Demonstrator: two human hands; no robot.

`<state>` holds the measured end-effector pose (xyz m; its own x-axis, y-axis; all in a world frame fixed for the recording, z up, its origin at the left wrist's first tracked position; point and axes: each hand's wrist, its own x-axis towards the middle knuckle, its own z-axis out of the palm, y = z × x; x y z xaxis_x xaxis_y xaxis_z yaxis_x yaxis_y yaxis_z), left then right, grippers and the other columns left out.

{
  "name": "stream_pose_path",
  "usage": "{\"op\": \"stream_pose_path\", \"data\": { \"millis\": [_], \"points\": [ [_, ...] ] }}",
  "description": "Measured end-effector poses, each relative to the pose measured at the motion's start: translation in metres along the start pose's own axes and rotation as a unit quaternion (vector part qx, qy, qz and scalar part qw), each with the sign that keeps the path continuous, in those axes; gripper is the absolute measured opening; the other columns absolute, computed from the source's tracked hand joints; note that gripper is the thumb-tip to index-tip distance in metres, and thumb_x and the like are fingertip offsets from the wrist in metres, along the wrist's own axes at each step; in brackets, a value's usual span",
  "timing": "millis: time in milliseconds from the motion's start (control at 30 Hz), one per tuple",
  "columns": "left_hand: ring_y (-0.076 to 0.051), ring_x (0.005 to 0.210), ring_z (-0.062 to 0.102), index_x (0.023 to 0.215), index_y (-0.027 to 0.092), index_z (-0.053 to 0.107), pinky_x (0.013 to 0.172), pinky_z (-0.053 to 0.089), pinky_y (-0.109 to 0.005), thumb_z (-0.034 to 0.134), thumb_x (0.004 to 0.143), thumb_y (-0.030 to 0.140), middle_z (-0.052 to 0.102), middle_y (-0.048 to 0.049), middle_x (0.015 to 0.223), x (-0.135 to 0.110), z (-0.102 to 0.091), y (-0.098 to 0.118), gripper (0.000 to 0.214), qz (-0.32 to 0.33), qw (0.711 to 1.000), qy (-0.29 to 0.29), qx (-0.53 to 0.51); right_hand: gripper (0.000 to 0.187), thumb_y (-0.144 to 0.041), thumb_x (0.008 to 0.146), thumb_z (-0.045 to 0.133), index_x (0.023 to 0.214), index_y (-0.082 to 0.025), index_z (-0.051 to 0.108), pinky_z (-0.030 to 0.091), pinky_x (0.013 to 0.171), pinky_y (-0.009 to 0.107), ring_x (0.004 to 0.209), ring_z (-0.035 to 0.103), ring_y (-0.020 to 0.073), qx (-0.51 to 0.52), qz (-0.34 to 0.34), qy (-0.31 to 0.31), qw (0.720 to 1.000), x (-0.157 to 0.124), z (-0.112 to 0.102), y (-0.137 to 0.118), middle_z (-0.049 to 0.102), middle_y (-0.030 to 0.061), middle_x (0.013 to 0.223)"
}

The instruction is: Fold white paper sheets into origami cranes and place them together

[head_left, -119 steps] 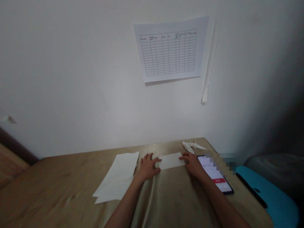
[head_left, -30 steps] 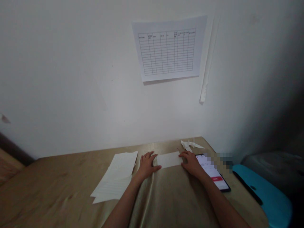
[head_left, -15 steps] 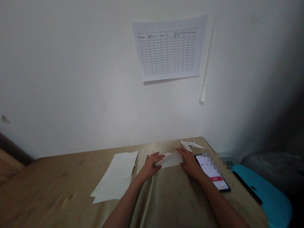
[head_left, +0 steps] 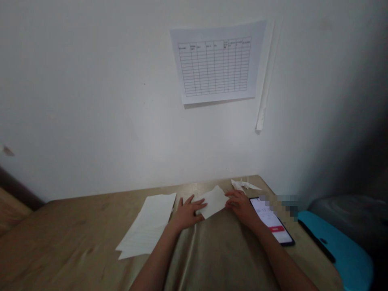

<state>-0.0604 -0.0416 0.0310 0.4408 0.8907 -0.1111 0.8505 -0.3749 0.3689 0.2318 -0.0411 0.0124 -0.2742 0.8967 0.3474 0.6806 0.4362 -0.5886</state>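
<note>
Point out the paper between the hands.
The small white sheet, between left hand and right hand; the loose sheets lie farther left, the crumpled scraps beyond the right hand, and the printed sheet hangs on the wall.

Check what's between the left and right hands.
Head view: a small piece of white paper lies between the left hand and the right hand.
</note>
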Motion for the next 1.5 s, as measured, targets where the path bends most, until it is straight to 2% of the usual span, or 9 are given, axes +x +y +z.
{"op": "stream_pose_path", "data": {
  "millis": [133,300,433,633,733,833,967,1233,1500],
  "points": [
    [-0.043,0.155,0.012,0.144,0.053,0.047,0.113,-0.002,-0.081,0.072,0.076,0.064,0.037,0.0051,0.163,-0.003,-0.001,-0.006,0.073,-0.018,1.000,0.004,0.019,0.018,-0.018,0.084,0.063,0.084,-0.027,0.079,0.037,0.113,0.047,0.132,0.050,0.0269,-0.031,0.015,-0.040,0.999,0.000,0.002,0.005,0.071,0.0018,0.126],
    [-0.040,0.156,0.010,0.140,0.051,0.053,0.115,0.004,-0.079,0.062,0.086,0.063,0.035,0.0063,0.164,-0.002,-0.001,-0.007,0.056,-0.022,1.000,0.003,0.006,0.030,-0.011,0.084,0.054,0.094,-0.025,0.079,0.037,0.113,0.044,0.129,0.055,0.0231,-0.043,0.044,-0.054,0.997,-0.003,0.007,0.010,0.073,0.0033,0.124],
    [-0.038,0.152,0.024,0.131,0.049,0.063,0.119,0.010,-0.070,0.061,0.091,0.058,0.049,0.0054,0.156,0.000,-0.002,-0.007,0.041,-0.007,0.999,0.040,0.011,0.037,-0.007,0.081,0.051,0.101,-0.023,0.079,0.035,0.116,0.043,0.131,0.054,0.0222,-0.053,0.051,-0.054,0.996,-0.005,0.006,0.005,0.071,0.0041,0.128],
    [-0.031,0.135,0.046,0.123,0.039,0.072,0.120,0.026,-0.054,0.071,0.086,0.040,0.065,-0.0019,0.136,0.002,0.000,-0.008,0.037,0.029,0.996,0.082,0.018,0.039,-0.032,0.086,0.061,0.122,-0.021,0.072,0.025,0.121,0.053,0.146,0.036,0.0311,-0.099,0.039,-0.078,0.991,-0.010,0.005,-0.011,0.060,0.0085,0.144],
    [-0.031,0.144,0.037,0.118,0.035,0.072,0.121,0.022,-0.058,0.070,0.087,0.036,0.054,-0.0024,0.150,0.002,0.006,-0.006,0.031,0.038,0.996,0.081,0.002,0.053,-0.039,0.085,0.066,0.135,-0.023,0.063,0.022,0.122,0.055,0.150,0.027,0.0339,-0.112,0.043,-0.080,0.989,-0.013,0.011,-0.013,0.049,0.0101,0.154],
    [-0.032,0.153,0.022,0.121,0.035,0.066,0.121,0.014,-0.066,0.065,0.090,0.037,0.041,-0.0001,0.161,0.001,0.010,0.000,0.032,0.044,0.998,0.044,-0.023,0.050,-0.029,0.089,0.059,0.139,-0.032,0.060,0.019,0.123,0.056,0.152,0.023,0.0316,-0.111,0.027,-0.089,0.989,-0.014,0.016,-0.013,0.042,0.0033,0.159],
    [-0.036,0.150,0.027,0.137,0.044,0.057,0.120,0.011,-0.069,0.069,0.086,0.046,0.048,-0.0007,0.156,0.000,0.008,0.012,0.052,0.027,0.999,0.020,-0.001,0.054,-0.012,0.090,0.044,0.133,-0.040,0.064,0.014,0.123,0.059,0.152,0.024,0.0275,-0.088,-0.007,-0.121,0.989,-0.012,0.017,-0.015,0.045,-0.0046,0.158],
    [-0.036,0.135,0.045,0.128,0.045,0.067,0.122,0.013,-0.064,0.084,0.065,0.062,0.060,-0.0060,0.130,-0.001,0.002,0.021,0.067,0.063,0.998,0.027,0.013,0.048,-0.014,0.087,0.048,0.126,-0.031,0.068,0.012,0.122,0.061,0.144,0.041,0.0246,-0.061,0.013,-0.136,0.989,-0.009,0.012,-0.015,0.058,0.0028,0.147],
    [-0.035,0.149,0.035,0.132,0.039,0.064,0.122,0.002,-0.069,0.086,0.068,0.051,0.042,-0.0078,0.159,-0.005,0.001,0.026,0.069,0.048,0.998,-0.011,-0.034,0.042,-0.029,0.087,0.060,0.129,-0.028,0.067,0.012,0.124,0.059,0.143,0.043,0.0265,-0.042,0.008,-0.135,0.990,-0.010,0.010,-0.013,0.056,0.0061,0.149]
  ]
}}
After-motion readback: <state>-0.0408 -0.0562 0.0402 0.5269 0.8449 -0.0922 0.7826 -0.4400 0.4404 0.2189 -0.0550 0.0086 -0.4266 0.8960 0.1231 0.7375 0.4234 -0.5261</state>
